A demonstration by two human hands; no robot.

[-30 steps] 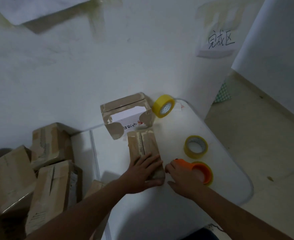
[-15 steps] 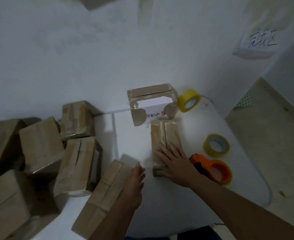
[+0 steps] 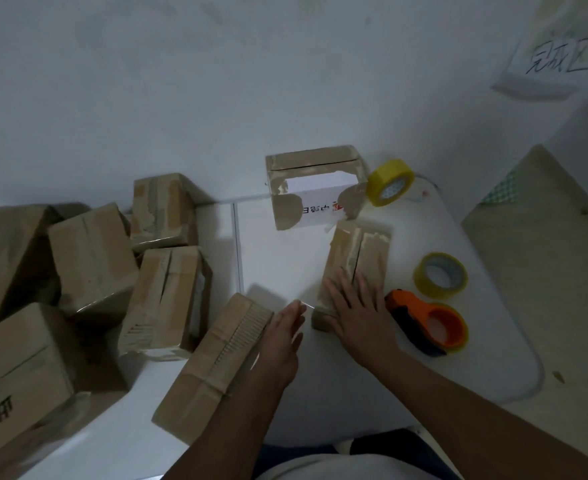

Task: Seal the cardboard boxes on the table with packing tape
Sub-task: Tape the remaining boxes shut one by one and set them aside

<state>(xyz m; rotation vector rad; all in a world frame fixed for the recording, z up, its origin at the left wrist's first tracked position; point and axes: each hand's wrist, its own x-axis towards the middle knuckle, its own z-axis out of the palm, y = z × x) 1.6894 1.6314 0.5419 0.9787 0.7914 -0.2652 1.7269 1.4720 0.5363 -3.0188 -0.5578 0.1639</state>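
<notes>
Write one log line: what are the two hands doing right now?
left hand: open beside angled box | right hand: flat on small box | tape dispenser: idle

Head view, steeply down over table (image 3: 285, 258)

Matt brown cardboard boxes (image 3: 354, 265) with glossy tape strips, a smooth white surface (image 3: 476, 368), shiny yellow tape rolls (image 3: 439, 276), and a bright orange plastic dispenser (image 3: 427, 322).

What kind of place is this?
Probably a makeshift packing station: a white table against a wall, a pile of cardboard boxes, tape rolls, an orange tape dispenser, and a handwritten paper sign.
</notes>
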